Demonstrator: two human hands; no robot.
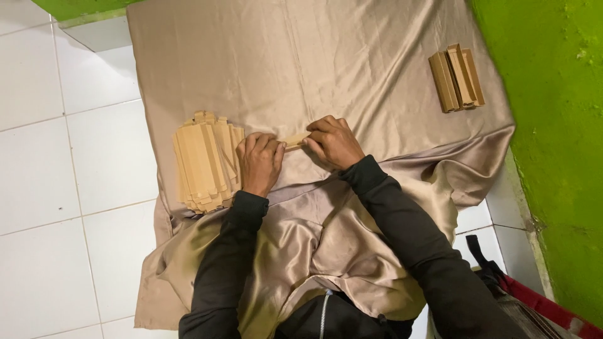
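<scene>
You are pinching a tan cardboard strip (294, 141) between your closed left hand (260, 162) and right hand (335, 143) on the satin cloth (326, 69), seemingly folding it, beside the flat strip pile (206, 161).

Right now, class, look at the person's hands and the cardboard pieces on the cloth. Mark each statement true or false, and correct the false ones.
1. Both hands hold one small cardboard strip between them. True: the left hand and right hand meet on it.
2. The large pile of flat strips lies beside the right hand. False: it lies beside the left hand.
3. A smaller stack of folded pieces sits near the green wall. True.
4. The cloth is bright blue. False: it is shiny beige.
5. The person wears short sleeves. False: long dark sleeves cover both arms.
</scene>
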